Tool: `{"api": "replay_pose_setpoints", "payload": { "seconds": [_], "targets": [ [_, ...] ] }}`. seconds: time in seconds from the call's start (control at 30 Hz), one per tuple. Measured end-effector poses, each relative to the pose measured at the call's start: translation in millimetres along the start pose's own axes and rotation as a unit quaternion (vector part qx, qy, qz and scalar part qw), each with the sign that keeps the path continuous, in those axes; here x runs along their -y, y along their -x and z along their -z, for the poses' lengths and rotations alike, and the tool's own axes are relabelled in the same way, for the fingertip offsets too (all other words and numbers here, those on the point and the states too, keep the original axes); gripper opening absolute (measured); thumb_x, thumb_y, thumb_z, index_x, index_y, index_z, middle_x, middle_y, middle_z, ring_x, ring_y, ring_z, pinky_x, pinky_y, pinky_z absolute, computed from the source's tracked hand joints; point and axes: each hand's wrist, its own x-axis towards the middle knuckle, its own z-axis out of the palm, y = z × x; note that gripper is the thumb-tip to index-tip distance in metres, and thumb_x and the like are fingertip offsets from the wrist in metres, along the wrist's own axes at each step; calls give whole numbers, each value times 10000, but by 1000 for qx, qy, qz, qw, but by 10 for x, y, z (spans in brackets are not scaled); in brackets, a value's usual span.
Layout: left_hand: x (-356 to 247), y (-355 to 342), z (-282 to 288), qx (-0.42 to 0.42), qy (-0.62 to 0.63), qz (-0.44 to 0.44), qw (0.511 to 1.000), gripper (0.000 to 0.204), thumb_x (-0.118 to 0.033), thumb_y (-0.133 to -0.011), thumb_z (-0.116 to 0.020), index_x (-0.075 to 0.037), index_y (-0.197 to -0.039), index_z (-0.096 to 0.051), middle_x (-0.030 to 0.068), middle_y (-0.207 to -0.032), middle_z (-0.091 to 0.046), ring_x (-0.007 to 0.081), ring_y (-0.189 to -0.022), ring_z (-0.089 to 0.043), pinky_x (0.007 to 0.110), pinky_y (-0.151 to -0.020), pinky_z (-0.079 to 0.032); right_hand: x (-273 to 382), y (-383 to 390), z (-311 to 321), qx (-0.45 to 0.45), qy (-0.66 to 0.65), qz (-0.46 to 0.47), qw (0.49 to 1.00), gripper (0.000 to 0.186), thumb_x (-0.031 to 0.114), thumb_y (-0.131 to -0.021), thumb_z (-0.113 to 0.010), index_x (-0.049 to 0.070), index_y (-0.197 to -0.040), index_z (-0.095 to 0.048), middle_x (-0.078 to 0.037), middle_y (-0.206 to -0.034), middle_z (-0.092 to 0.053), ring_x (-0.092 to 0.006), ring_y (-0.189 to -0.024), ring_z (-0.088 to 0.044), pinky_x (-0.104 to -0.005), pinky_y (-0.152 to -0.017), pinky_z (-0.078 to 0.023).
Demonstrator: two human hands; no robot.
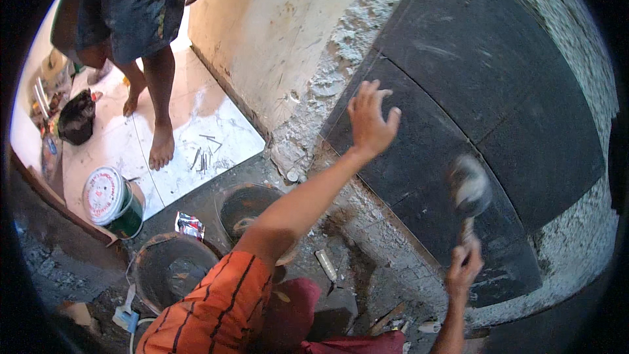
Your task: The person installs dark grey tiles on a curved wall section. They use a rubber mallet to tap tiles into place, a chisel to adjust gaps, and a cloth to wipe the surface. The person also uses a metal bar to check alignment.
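My right hand (464, 269) is wrapped round the handle of a mallet (470, 187). The mallet's rounded head, dark with a pale patch, is smeared by motion in front of the lower dark tiles; I cannot tell whether it touches them. With fingers spread, my left hand (373, 118) is at the left part of a dark grey tile (409, 151) and holds nothing. Whether its palm rests on the tile is unclear. Another large dark tile (458, 39) adjoins it across a thin joint. Rough grey mortar (347, 52) borders the tiles.
A barefoot person (160, 85) stands on white floor tiles (216, 111) at upper left, near thin dark sticks (206, 154). A white-lidded pail (108, 196), two dark buckets (167, 269) (239, 206), a packet (189, 225) and a small pale-handled tool (325, 267) lie around.
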Motion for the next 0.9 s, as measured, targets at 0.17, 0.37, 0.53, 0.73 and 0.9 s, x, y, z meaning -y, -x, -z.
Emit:
{"api": "replay_pose_setpoints", "payload": {
  "seconds": [0.17,0.37,0.53,0.73,0.9],
  "targets": [
    [639,-278,147,-16,90,180,979,246,-256,-794,-656,-53,-930,-678,167,-971,-661,321,-991,-605,401,-909,-433,-171,901,-545,171,-79,-179,966,232,233,-891,-596,1,-898,-598,-82,-717,-547,-170,-680,-519,-337,-650,-446],
    [755,-956,160,-19,177,64,982,258,-258,-767,-689,-60,-932,-691,153,-908,-672,324,-903,-611,429,-807,-463,-203,1490,-791,372,-53,-344,861,329,348,-885,-634,18,-892,-640,-48,-662,-574,-139,-645,-522,-333,-581,-435],
    [701,-1202,190,89,111,47,989,256,-262,-781,-667,-77,-956,-693,171,-897,-674,346,-811,-638,459,-742,-483,-334,1716,-755,443,-24,-328,834,329,370,-903,-629,41,-903,-641,-13,-646,-578,-95,-612,-529,-289,-561,-428],
    [850,-1319,150,69,190,161,966,255,-282,-842,-610,-74,-976,-673,159,-908,-683,354,-858,-642,445,-768,-487,-212,1667,-709,455,-36,-384,803,372,389,-909,-606,21,-937,-656,-72,-676,-628,-139,-634,-586,-324,-604,-473],
    [830,-1288,142,86,180,123,972,205,-225,-846,-575,-81,-959,-666,124,-882,-693,320,-852,-654,432,-766,-488,-48,1566,-737,427,-39,-430,795,372,390,-924,-582,25,-883,-638,-23,-664,-601,-126,-617,-551,-307,-571,-450]
  ]
}}
